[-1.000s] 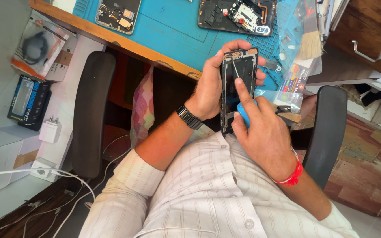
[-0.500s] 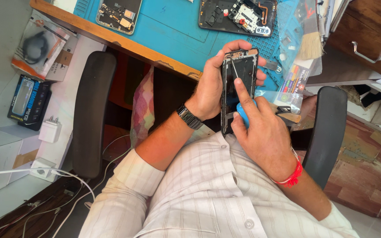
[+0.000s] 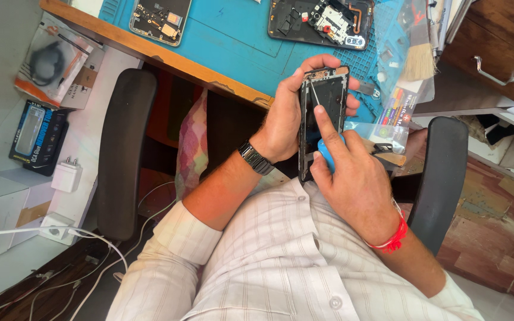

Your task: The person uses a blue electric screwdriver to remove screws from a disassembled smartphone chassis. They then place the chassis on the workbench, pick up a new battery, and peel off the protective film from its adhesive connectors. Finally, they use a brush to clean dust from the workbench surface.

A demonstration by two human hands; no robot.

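Above lap, hands (image 3: 322,142) grip phone frame (image 3: 323,113)

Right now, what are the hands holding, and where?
Left hand grips the opened phone around its long edges. Right hand holds a blue tool by its handle.

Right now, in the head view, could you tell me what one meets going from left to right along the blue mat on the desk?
Opened phone body → second opened phone with exposed boards → phone frame gripped by the left hand, right hand holding a blue tool against it → brush.
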